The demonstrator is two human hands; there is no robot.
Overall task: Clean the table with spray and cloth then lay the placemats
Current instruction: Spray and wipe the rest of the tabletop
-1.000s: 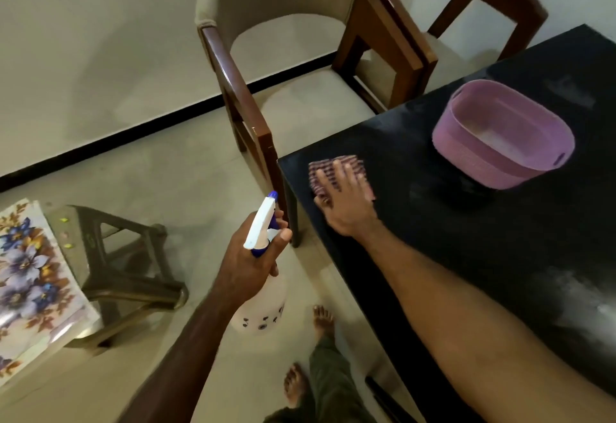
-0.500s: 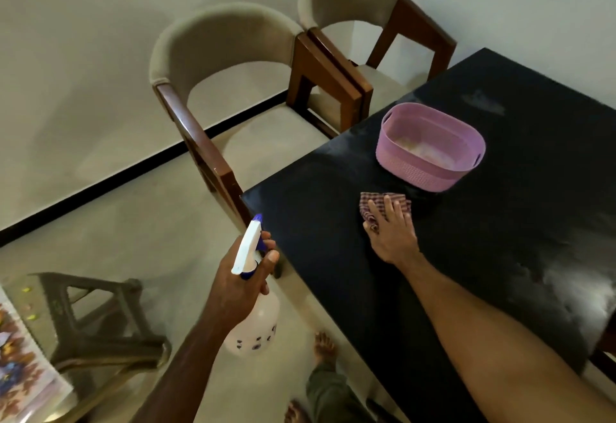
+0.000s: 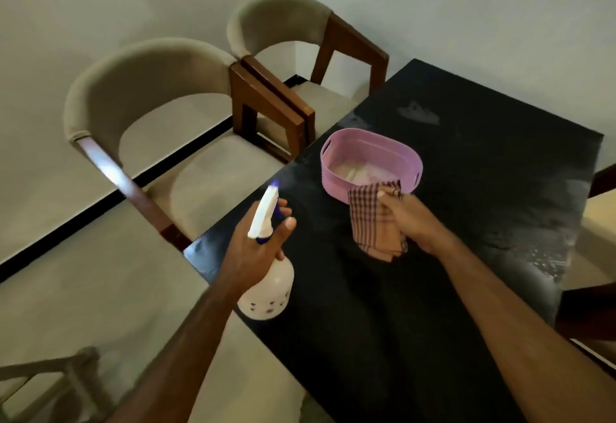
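Spray bottle [image 3: 266, 284]: white body with small dark dots, white trigger head with a blue nozzle tip, held in the air over the near-left corner of the black table [image 3: 416, 306], nozzle aimed up and away toward the far side. Left hand [image 3: 256, 249] is wrapped round the bottle neck, fingers curled on the trigger side, thumb up alongside the head. Checked cloth [image 3: 373, 222], purple-brown plaid, partly folded, is gripped in the right hand [image 3: 408, 217]; fingers are curled over its top edge and the rest hangs down, lower end close to the tabletop, can't tell if it's touching. Cloth's upper edge overlaps the near rim of the pink oval basket [image 3: 336, 169] in view; contact unclear. Basket sits on the table toward the left edge, handle slots at both ends, something pale and flat inside, can't tell what. Tabletop shows hazy wet-looking patches: one beyond the basket, a larger speckled one along the right edge. Two beige upholstered chairs with brown wooden arms stand side by side at the table's left side, near chair [image 3: 150, 96] and far chair [image 3: 283, 19]. Part of a grey stool frame [image 3: 50, 386] is at bottom left on the tiled floor.
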